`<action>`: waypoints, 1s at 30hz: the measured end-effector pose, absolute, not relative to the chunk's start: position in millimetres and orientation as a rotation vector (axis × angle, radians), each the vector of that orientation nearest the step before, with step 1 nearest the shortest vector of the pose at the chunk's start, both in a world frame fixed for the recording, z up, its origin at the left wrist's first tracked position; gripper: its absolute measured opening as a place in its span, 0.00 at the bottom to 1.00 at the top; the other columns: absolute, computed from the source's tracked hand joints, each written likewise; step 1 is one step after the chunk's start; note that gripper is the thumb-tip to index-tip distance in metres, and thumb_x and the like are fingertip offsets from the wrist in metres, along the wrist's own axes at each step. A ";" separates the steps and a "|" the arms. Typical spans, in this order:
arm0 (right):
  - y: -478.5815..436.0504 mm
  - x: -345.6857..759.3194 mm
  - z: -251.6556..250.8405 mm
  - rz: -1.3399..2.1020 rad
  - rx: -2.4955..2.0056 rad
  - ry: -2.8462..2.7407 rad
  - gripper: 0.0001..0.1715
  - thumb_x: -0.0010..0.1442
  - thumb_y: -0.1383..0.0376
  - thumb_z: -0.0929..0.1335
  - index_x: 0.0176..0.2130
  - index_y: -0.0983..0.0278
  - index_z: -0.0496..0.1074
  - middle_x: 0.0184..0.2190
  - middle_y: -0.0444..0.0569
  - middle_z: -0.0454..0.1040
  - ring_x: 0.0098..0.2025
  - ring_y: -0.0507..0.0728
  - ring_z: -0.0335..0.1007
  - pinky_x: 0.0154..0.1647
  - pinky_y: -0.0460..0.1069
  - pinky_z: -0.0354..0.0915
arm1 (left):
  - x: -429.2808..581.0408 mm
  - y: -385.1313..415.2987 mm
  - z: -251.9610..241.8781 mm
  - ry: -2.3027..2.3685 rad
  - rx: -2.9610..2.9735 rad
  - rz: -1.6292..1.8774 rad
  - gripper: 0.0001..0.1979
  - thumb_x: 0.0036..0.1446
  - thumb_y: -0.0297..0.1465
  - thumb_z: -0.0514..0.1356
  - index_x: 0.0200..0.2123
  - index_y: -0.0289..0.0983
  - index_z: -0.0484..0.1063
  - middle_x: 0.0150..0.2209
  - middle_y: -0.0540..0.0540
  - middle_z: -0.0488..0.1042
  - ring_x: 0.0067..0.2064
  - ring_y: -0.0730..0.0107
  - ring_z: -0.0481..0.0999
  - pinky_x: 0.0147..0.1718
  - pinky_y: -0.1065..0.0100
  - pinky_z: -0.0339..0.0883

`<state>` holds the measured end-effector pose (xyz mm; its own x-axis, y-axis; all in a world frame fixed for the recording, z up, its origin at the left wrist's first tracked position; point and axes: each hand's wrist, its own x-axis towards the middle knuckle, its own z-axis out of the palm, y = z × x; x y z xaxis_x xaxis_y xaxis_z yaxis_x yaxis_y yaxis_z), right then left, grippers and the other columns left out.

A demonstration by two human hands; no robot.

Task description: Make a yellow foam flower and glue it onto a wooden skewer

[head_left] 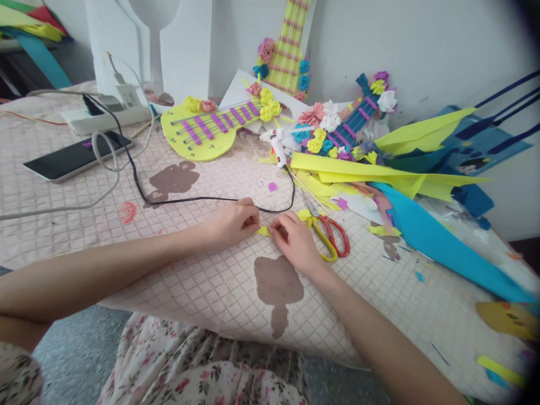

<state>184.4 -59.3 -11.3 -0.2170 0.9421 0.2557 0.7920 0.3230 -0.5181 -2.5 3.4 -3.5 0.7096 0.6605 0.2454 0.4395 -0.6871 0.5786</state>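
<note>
Two curled hands (238,224) (297,242) pinch yellow paper (264,230).

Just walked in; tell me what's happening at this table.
A person's left hand and right hand hold a small, bright-yellow, paper-like strip between them, above a pale quilted cloth. The scissors with red and yellow handles lie beside the right hand, unheld. Farther back are a white glue gun with a black cord and a yellow guitar-shaped craft piece with purple bars.

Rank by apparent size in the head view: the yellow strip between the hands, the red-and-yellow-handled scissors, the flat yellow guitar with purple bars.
1. Yellow guitar
2. Scissors
3. Yellow strip, visible part only
</note>
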 end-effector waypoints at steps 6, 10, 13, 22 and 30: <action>-57.2 184.5 -13.5 0.338 -1.544 -2.067 0.04 0.58 0.69 0.63 0.30 0.62 0.64 0.32 0.46 0.65 0.34 0.54 0.64 0.35 0.48 0.60 | -1.9 4.6 -1.5 0.895 2.446 0.590 0.04 0.51 0.23 0.55 0.26 0.33 0.68 0.30 0.49 0.64 0.26 0.79 0.63 0.26 0.75 0.58; -56.1 184.8 -14.1 0.326 -1.550 -2.061 0.02 0.57 0.69 0.63 0.32 0.61 0.63 0.33 0.46 0.65 0.35 0.54 0.65 0.36 0.49 0.61 | -1.5 4.7 -2.2 0.891 2.443 0.584 0.03 0.51 0.23 0.56 0.25 0.33 0.67 0.30 0.49 0.64 0.27 0.79 0.63 0.26 0.75 0.58; -56.1 183.8 -12.6 0.328 -1.577 -2.077 0.02 0.57 0.69 0.63 0.33 0.61 0.63 0.35 0.47 0.66 0.37 0.55 0.65 0.37 0.50 0.62 | -0.9 4.5 -2.9 0.902 2.432 0.591 0.02 0.50 0.23 0.56 0.26 0.33 0.66 0.30 0.49 0.65 0.27 0.78 0.64 0.26 0.76 0.59; -57.8 183.4 -12.5 0.354 -1.546 -2.040 0.03 0.58 0.69 0.62 0.32 0.62 0.62 0.32 0.46 0.66 0.35 0.54 0.64 0.36 0.49 0.60 | -4.0 9.4 -0.2 0.881 2.281 0.582 0.04 0.51 0.25 0.57 0.33 0.33 0.68 0.32 0.48 0.69 0.28 0.77 0.68 0.28 0.75 0.63; -63.5 181.5 -12.1 0.382 -1.356 -1.972 0.03 0.59 0.68 0.61 0.33 0.61 0.63 0.29 0.44 0.68 0.30 0.52 0.63 0.33 0.47 0.59 | -6.7 3.0 -2.0 0.831 2.189 0.600 0.13 0.53 0.37 0.60 0.37 0.34 0.71 0.31 0.48 0.73 0.29 0.75 0.68 0.27 0.74 0.61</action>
